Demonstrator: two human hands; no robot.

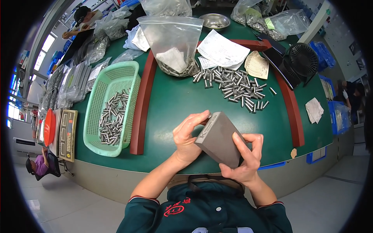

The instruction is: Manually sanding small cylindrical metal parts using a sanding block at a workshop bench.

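Above the front part of the table, my right hand (247, 157) grips a grey rectangular block (220, 141) with printing along its narrow edge. The block is tilted, its broad face turned toward the right. At the block's left end my left hand (188, 136) is closed, fingers curled. A small metal pin (210, 115) shows at its fingertips, mostly hidden by them. Beyond my hands lies a loose heap of short metal pins (237, 83). More such pins (113, 118) lie in a light green perforated plastic basket (90, 126) on the left.
Dark red bars (140, 120) frame the green tabletop (175, 108) at left, back and right. A clear bag (171, 39), papers (221, 48), a steel bowl (215, 21) and a black fan (303, 60) stand behind. A scale (67, 134) is at far left, a cloth (314, 110) right.
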